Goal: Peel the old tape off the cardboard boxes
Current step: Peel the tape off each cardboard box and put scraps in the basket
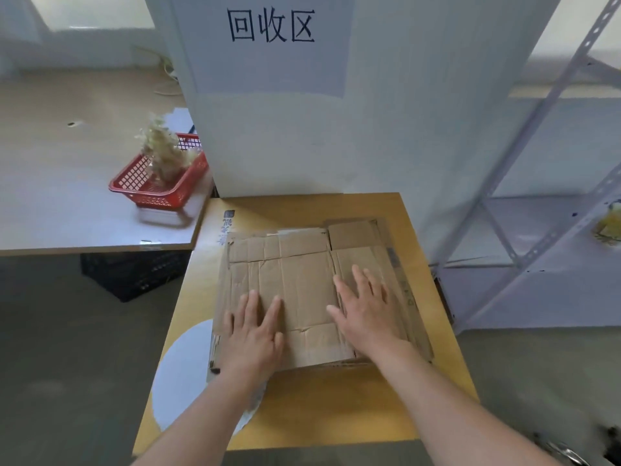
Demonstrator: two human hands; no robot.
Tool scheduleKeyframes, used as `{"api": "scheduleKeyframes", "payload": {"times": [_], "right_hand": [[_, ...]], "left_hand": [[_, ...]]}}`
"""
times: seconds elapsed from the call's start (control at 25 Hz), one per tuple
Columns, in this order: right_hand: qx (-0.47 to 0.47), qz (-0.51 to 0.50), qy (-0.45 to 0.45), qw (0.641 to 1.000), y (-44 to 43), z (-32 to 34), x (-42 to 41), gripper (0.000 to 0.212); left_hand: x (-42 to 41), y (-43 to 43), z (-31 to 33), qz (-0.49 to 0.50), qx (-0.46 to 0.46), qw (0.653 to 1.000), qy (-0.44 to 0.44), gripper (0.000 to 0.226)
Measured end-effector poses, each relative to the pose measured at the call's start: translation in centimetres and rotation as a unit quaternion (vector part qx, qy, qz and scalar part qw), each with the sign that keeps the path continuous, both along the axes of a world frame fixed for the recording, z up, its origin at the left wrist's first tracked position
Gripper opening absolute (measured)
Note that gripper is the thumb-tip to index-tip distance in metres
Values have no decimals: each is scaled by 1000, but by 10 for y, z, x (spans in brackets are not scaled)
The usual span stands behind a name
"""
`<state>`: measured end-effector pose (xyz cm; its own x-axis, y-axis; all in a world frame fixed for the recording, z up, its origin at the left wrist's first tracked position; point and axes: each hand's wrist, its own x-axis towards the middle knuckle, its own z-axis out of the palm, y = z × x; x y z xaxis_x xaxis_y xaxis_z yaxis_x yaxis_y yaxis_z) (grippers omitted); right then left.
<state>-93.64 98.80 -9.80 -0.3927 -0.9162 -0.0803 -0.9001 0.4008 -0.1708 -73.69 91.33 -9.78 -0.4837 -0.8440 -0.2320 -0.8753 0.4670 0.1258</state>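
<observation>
In the head view, the flattened boxes [302, 274] are lying stacked on the yellow worktop [336, 408], in front of a white panel [386, 129] bearing a sign [270, 25]. Both hands are resting flat on the top sheet, fingers straight and spread, pinching nothing. The left hand [253, 331] is lying near the front-left corner, the right hand [366, 314] just right of the middle crease.

No tape is showing plainly on this face, and blur may be hiding clear film. The step looks like steadying or checking the sheet. To do it well, the palms should be sliding along creases and edges, feeling for tape. Then one hand should be pinning the sheet while the other is lifting a strip end low and slowly, sparing the paper skin.

A red basket [158, 183] on the side worktop [67, 213] is holding a pale crumpled wad [164, 153], likely peeled tape.
</observation>
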Motion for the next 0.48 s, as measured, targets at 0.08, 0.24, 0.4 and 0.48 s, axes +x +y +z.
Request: {"api": "scheduleKeyframes", "payload": {"times": [0.08, 0.24, 0.4, 0.48], "right_hand": [[19, 5, 9, 1000, -4, -11, 6, 65], [25, -7, 45, 999, 3, -31, 8, 66], [-29, -7, 59, 998, 0, -30, 13, 65], [9, 1, 58, 998, 0, -33, 11, 66]], "left_hand": [[-3, -4, -11, -27, -5, 1000, -11, 60], [0, -4, -26, -46, -29, 998, 21, 65], [-1, 1, -28, -64, -84, 993, 58, 61], [-1, 0, -28, -61, -70, 995, 42, 63]]}}
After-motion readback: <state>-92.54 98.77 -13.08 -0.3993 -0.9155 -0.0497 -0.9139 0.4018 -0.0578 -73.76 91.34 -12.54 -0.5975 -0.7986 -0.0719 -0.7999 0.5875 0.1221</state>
